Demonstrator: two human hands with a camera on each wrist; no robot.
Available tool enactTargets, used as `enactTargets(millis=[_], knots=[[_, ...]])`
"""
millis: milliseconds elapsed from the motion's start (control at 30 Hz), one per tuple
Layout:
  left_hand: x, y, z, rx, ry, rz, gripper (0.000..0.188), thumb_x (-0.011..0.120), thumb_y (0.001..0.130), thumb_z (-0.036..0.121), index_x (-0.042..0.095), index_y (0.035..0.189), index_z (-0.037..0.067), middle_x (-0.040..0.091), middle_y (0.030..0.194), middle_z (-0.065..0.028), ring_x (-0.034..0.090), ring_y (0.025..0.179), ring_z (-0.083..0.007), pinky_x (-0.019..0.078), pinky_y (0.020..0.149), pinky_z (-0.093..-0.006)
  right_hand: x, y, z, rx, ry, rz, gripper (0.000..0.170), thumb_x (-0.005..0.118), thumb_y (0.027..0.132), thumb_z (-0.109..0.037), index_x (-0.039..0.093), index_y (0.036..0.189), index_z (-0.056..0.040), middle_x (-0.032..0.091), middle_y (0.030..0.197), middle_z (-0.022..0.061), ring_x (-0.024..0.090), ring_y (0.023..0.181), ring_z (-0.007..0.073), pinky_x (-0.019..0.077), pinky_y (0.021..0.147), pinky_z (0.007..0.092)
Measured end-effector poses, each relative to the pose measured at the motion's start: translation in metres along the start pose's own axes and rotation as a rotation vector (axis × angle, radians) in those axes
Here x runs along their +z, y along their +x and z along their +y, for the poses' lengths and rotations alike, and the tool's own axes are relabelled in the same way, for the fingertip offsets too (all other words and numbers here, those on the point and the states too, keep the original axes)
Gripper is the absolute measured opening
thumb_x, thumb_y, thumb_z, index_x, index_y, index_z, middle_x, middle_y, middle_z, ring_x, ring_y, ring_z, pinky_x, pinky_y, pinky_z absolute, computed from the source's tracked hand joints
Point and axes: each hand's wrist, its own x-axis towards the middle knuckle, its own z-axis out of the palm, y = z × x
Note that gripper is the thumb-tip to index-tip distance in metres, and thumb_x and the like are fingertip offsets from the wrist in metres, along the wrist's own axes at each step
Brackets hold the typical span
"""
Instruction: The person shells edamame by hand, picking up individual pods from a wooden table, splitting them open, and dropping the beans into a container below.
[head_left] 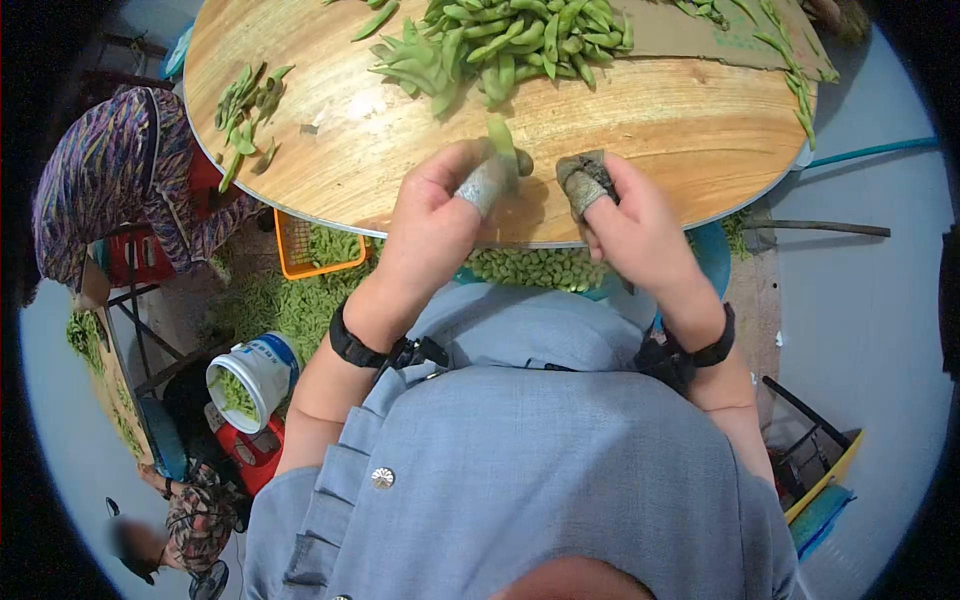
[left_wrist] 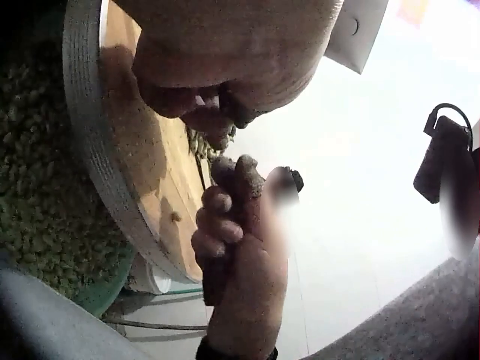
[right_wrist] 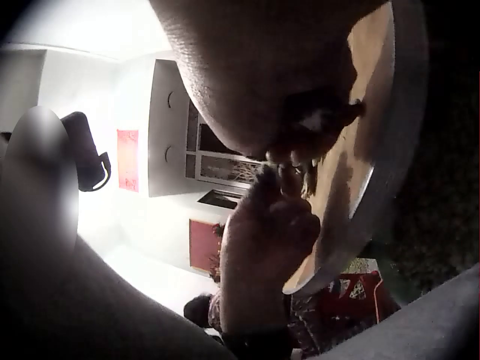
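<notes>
Over the near edge of the round worktop (head_left: 680, 130), two hands work close together but apart. The left hand (head_left: 445, 200) pinches a single green pod (head_left: 501, 136), which pokes up above its wrapped thumb; motion blurs the pod and fingertips, so I can't make out its lower end. The right hand (head_left: 635, 205) bends its fingers in behind a dark-wrapped thumb, and I can't tell whether anything sits between them. Beyond them lies a heap of pods (head_left: 530, 40), its far side cut off, beside a sheet of cardboard (head_left: 690, 35) that also runs out of sight. Below the rim, shelled beans (head_left: 540, 268) fill a blue basin (head_left: 713, 258), partly hidden by worktop, arms and clothing. Both wrist views are too dark to show the pod clearly.
</notes>
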Motion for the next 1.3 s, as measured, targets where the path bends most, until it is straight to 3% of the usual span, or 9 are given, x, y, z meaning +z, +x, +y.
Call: enactTargets(millis=[233,567,733,800,900,967,1000,1200,1300], knots=[[-0.003,-0.003,-0.008,-0.022,-0.114,-0.083,0.027,0.051,0.089,0.003,0.060,0.115,-0.001,0.065,0.106,-0.0059,0.059,0.096,-0.0118,0.0476,0.083,-0.0261,0.003,-0.001,0.004,-0.268,0.080,-0.103,0.020,0.046,0.090,-0.008,0.051,0.106,0.0018,0.061,0.077,0.0061,0.060,0.059,0.0105,0.0491,0.051,0.0250],[-0.005,-0.005,-0.013,0.017,0.034,-0.188,0.029,0.051,0.084,-0.002,0.059,0.112,-0.003,0.065,0.101,-0.0055,0.059,0.093,-0.0121,0.0469,0.083,-0.0274,0.001,-0.011,-0.016,-0.053,0.068,-0.251,0.016,0.045,0.085,-0.006,0.052,0.099,-0.0011,0.061,0.078,0.0039,0.058,0.055,0.0086,0.0471,0.047,0.0231],[-0.001,-0.013,-0.004,0.627,1.001,-0.047,0.028,0.054,0.083,-0.002,0.059,0.111,0.000,0.064,0.095,-0.0166,0.063,0.087,-0.0205,0.0494,0.075,-0.0314,0.004,-0.009,-0.011,0.012,0.301,-0.290,0.031,0.044,0.086,-0.005,0.050,0.117,-0.0047,0.058,0.079,0.0010,0.046,0.048,0.0056,0.0365,0.040,0.0209],[0.001,-0.010,-0.009,0.685,0.955,-0.025,0.023,0.057,0.083,0.001,0.060,0.106,0.000,0.061,0.083,-0.0189,0.063,0.075,-0.0262,0.0489,0.067,-0.0349,0.006,-0.006,-0.004,0.062,0.388,-0.306,0.034,0.043,0.087,-0.006,0.049,0.121,-0.0068,0.056,0.079,0.0003,0.043,0.048,0.0045,0.0347,0.040,0.0201],[-0.009,-0.006,-0.009,0.497,0.587,-0.111,0.018,0.059,0.085,0.002,0.061,0.103,0.000,0.060,0.074,-0.0137,0.058,0.062,-0.0235,0.0476,0.062,-0.0367,-0.002,-0.009,-0.010,0.173,0.587,-0.401,0.036,0.042,0.090,-0.007,0.048,0.126,-0.0104,0.054,0.079,-0.0006,0.037,0.047,0.0023,0.0316,0.039,0.0187],[-0.018,-0.005,-0.009,-0.202,-0.405,-0.329,0.016,0.060,0.087,0.006,0.062,0.102,0.000,0.061,0.073,-0.0084,0.054,0.057,-0.0177,0.0460,0.057,-0.0349,-0.007,-0.010,-0.008,0.239,0.702,-0.478,0.035,0.041,0.092,-0.009,0.048,0.126,-0.0119,0.053,0.079,-0.0008,0.034,0.047,0.0013,0.0302,0.039,0.0181],[-0.018,-0.004,-0.009,-0.202,-0.403,-0.329,0.016,0.060,0.087,0.006,0.062,0.102,0.000,0.061,0.073,-0.0084,0.054,0.057,-0.0177,0.0460,0.057,-0.0349,-0.009,-0.007,-0.004,0.249,0.815,-0.559,0.034,0.040,0.093,-0.010,0.048,0.126,-0.0121,0.053,0.080,-0.0008,0.033,0.047,0.0008,0.0297,0.040,0.0172],[-0.002,-0.001,-0.011,0.404,0.490,-0.153,0.022,0.060,0.089,0.016,0.061,0.102,-0.002,0.061,0.075,-0.0071,0.048,0.054,-0.0139,0.0431,0.053,-0.0327,0.002,-0.009,-0.014,0.259,0.660,-0.387,0.035,0.040,0.092,-0.008,0.049,0.125,-0.0104,0.053,0.081,-0.0005,0.037,0.048,0.0024,0.0345,0.040,0.0177],[0.006,-0.005,-0.008,0.818,1.368,0.080,0.026,0.057,0.078,0.006,0.059,0.104,0.003,0.061,0.085,-0.0167,0.059,0.070,-0.0293,0.0476,0.057,-0.0366,0.013,-0.010,-0.015,0.174,0.470,-0.262,0.037,0.039,0.091,-0.006,0.048,0.127,-0.0103,0.053,0.079,-0.0004,0.039,0.048,0.0036,0.0346,0.040,0.0188]])
